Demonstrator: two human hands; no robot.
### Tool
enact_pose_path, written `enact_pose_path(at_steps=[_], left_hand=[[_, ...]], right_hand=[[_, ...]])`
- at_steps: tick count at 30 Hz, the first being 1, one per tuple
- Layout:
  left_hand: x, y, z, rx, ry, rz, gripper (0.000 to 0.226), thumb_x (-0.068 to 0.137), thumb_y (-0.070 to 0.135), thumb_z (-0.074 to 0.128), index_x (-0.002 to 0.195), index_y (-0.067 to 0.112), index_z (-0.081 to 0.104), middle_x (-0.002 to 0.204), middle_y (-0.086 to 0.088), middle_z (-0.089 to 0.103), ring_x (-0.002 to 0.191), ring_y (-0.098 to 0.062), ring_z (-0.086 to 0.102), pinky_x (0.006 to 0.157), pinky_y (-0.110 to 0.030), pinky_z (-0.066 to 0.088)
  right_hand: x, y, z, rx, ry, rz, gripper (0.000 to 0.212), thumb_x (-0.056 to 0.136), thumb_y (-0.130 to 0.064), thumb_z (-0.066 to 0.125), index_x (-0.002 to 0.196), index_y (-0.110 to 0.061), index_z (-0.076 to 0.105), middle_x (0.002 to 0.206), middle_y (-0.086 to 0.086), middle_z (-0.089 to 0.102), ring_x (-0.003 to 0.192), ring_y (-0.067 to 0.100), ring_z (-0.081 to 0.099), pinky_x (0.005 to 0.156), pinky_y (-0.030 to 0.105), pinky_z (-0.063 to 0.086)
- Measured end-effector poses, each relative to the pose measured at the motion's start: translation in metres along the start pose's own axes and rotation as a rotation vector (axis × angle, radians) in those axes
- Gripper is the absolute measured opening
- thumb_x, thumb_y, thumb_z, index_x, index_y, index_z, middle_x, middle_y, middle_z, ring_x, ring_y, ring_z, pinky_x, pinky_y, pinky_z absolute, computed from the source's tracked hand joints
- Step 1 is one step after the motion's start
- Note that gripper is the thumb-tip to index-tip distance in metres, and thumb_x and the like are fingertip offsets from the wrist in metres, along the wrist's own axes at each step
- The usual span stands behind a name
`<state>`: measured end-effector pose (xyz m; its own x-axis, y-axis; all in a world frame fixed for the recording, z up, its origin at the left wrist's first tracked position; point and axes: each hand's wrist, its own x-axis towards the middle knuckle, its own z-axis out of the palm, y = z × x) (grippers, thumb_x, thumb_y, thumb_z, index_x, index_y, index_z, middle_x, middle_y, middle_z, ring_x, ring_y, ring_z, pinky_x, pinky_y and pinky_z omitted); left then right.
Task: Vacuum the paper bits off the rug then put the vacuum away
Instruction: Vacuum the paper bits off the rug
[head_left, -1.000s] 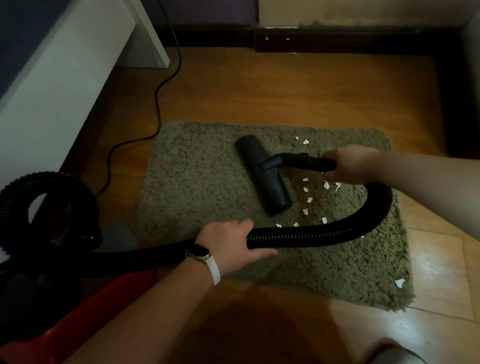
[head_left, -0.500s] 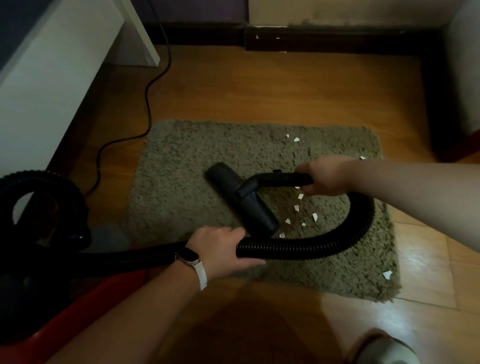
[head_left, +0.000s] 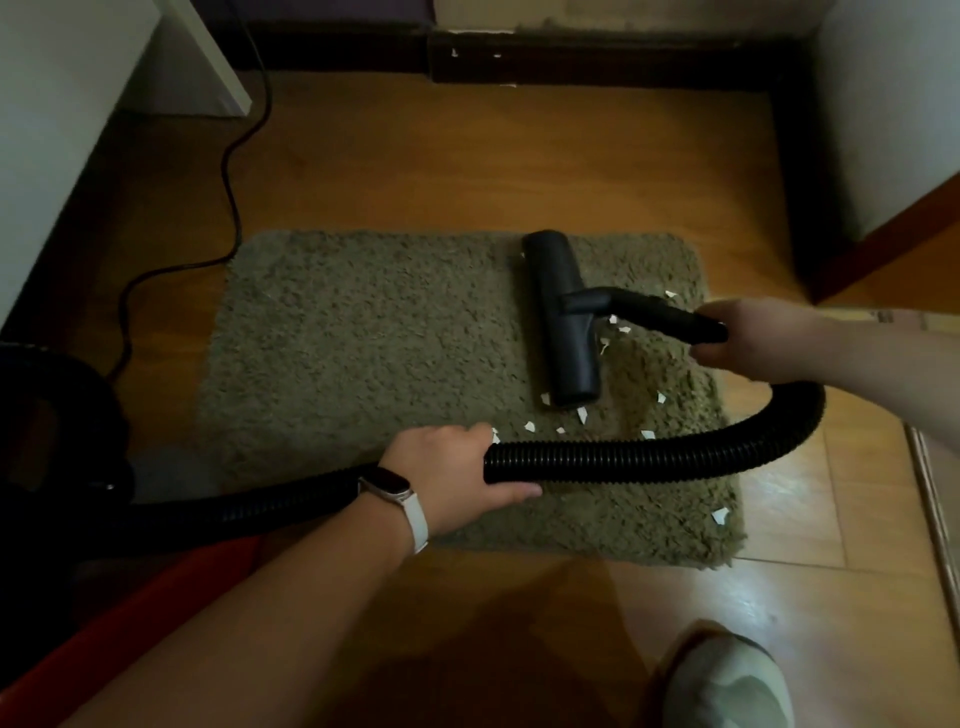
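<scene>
Mid-job here, and the cleaning is plainly not finished. The right hand (head_left: 753, 340) is wrapped tight round the rigid black plastic wand (head_left: 660, 314), and the left hand (head_left: 452, 473) has its fingers curled over the black ribbed hose (head_left: 675, 457), thumb tucked beneath. The long black plastic floor nozzle (head_left: 563, 317) sits flat on the right half of the shaggy olive-green rectangular rug (head_left: 363, 364), lying lengthways from the far edge toward the near one. Now the score: the left half of the rug looks clean from up here, no white flecks that I can make out. The right half is another story. Small torn white paper bits (head_left: 530, 426) are scattered just beside the nozzle's right flank and round its near end, several between nozzle and hose, and a lone scrap (head_left: 720, 515) lies near the rug's near right corner, well apart from the rest. I'd call it roughly half done at best. Those bits call for more passes, and that stray one needs a reach of its own. Then the second half of the task, untouched so far: the dark vacuum body (head_left: 52, 441) sits on the wooden floor (head_left: 467, 156) at the far left, its black power cord (head_left: 228, 171) trailing away toward the wall, so putting it away has not begun.
</scene>
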<state>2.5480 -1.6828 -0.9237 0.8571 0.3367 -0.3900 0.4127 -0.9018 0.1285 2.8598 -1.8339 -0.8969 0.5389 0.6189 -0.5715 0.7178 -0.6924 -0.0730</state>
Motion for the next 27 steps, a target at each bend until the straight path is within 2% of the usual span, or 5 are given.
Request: enact_pose_path(at_steps=[7,12,18,22,27], left_hand=[[0.009,0.024,-0.008,-0.004,0.024,0.067,0.066,0.072,0.091,0.029,0.087,0.03,0.045,0.075,0.013,0.053,0.068,-0.01,0.057,0.064,-0.031,0.054],[0.004,0.021,-0.007,0.023,0.02,0.095,0.063,0.073,0.089,0.033,0.088,0.029,0.044,0.079,0.011,0.056,0.072,-0.013,0.059,0.062,-0.028,0.048],[-0.009,0.002,0.014,0.056,-0.041,0.114,0.065,0.075,0.088,0.032,0.095,0.028,0.048,0.084,0.01,0.056,0.074,-0.013,0.058,0.06,-0.027,0.041],[-0.013,0.007,0.026,0.04,-0.053,0.129,0.066,0.077,0.087,0.031,0.097,0.026,0.049,0.086,0.007,0.061,0.076,-0.015,0.062,0.062,-0.028,0.042],[-0.005,0.022,0.025,0.016,0.049,0.165,0.063,0.08,0.084,0.032,0.096,0.025,0.049,0.085,0.007,0.061,0.075,-0.015,0.062,0.064,-0.028,0.047]], right_hand=[[-0.004,0.03,0.009,0.004,-0.002,0.046,0.021,0.095,-0.04,0.06,0.107,-0.023,0.061,0.076,0.001,0.064,0.065,0.016,0.061,0.054,0.031,0.044],[0.002,0.009,0.015,-0.073,-0.126,-0.143,0.012,0.093,-0.038,0.06,0.104,-0.035,0.057,0.077,-0.003,0.064,0.069,0.014,0.061,0.065,0.038,0.053],[0.007,-0.028,0.031,-0.194,-0.158,-0.314,0.024,0.093,-0.041,0.059,0.116,-0.04,0.052,0.072,-0.007,0.062,0.06,0.009,0.061,0.048,0.025,0.044],[0.01,-0.018,0.026,-0.131,-0.146,-0.272,0.018,0.093,-0.038,0.06,0.11,-0.038,0.054,0.071,-0.006,0.063,0.061,0.012,0.063,0.054,0.031,0.051],[0.01,0.009,0.016,-0.107,-0.054,-0.136,0.017,0.092,-0.037,0.061,0.108,-0.033,0.057,0.074,-0.003,0.061,0.065,0.012,0.058,0.055,0.031,0.045]])
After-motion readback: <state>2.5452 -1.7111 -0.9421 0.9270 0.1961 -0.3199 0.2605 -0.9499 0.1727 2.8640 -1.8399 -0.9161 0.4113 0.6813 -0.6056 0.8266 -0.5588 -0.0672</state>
